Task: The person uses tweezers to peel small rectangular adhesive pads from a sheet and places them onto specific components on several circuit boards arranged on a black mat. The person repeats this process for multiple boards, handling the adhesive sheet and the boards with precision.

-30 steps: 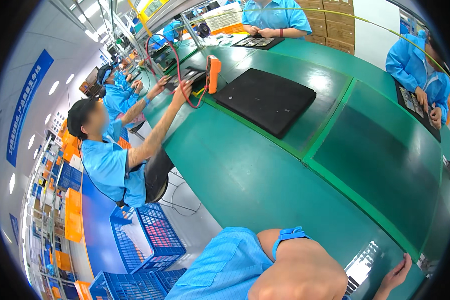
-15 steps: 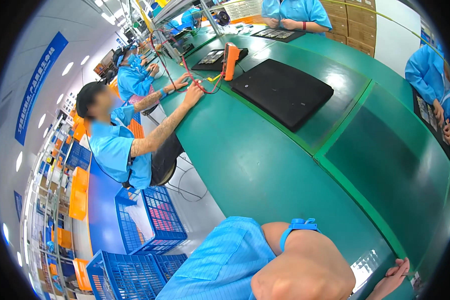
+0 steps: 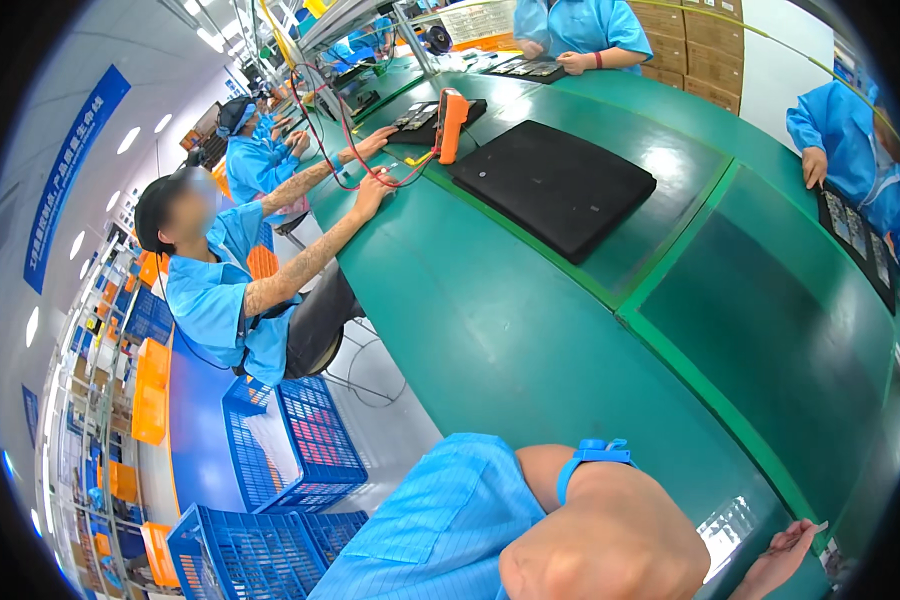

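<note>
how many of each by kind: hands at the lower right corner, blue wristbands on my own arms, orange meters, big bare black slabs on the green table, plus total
Hand at the lower right, your right hand: 1
Blue wristband: 1
Orange meter: 1
Big black slab: 1
Total: 4

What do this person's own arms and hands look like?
The left arm has a finely striped blue sleeve and a blue band with a raised blue clasp. The right hand is gloveless; its sleeve is out of view.
</note>
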{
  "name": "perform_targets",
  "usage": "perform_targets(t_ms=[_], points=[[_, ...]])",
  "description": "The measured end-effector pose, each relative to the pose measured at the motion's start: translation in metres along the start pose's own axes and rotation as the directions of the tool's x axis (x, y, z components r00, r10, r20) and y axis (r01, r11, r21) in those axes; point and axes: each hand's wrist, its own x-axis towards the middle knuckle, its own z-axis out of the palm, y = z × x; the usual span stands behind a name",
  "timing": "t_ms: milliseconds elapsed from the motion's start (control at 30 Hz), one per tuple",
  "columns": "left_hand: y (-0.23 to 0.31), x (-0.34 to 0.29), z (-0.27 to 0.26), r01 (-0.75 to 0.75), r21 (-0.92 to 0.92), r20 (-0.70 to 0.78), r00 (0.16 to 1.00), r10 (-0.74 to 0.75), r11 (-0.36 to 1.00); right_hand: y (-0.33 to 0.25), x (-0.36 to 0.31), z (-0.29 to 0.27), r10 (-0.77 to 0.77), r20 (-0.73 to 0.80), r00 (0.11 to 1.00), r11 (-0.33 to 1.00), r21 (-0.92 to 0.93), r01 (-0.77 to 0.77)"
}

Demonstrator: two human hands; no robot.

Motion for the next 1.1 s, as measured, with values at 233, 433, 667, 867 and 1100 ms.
perform_targets(t_ms=[233,433,667,867,1100], points=[[0.0,0.002,-0.002,0.0,-0.029,0.011,1.0,0.001,1.0,-0.009,-0.008,0.001,-0.077,-0.002,0.997,0.996,-0.043,0.077],[-0.001,0.003,-0.004,0.012,-0.057,0.001,1.0,-0.012,0.998,0.003,-0.001,-0.011,-0.157,0.139,0.978,0.976,-0.13,0.175],[0.001,0.006,-0.001,0.023,-0.081,0.02,1.0,-0.022,0.996,0.005,0.003,-0.011,-0.055,0.146,0.988,0.994,-0.087,0.068],[-0.004,0.008,-0.007,0.058,-0.148,-0.011,0.998,-0.061,0.987,0.044,0.031,-0.032,-0.077,0.189,0.979,0.997,0.019,0.075],[-0.019,0.037,-0.034,0.51,-0.319,-0.358,0.716,-0.6,0.799,0.037,0.028,-0.033,-0.047,0.217,0.975,0.999,0.025,0.043]])
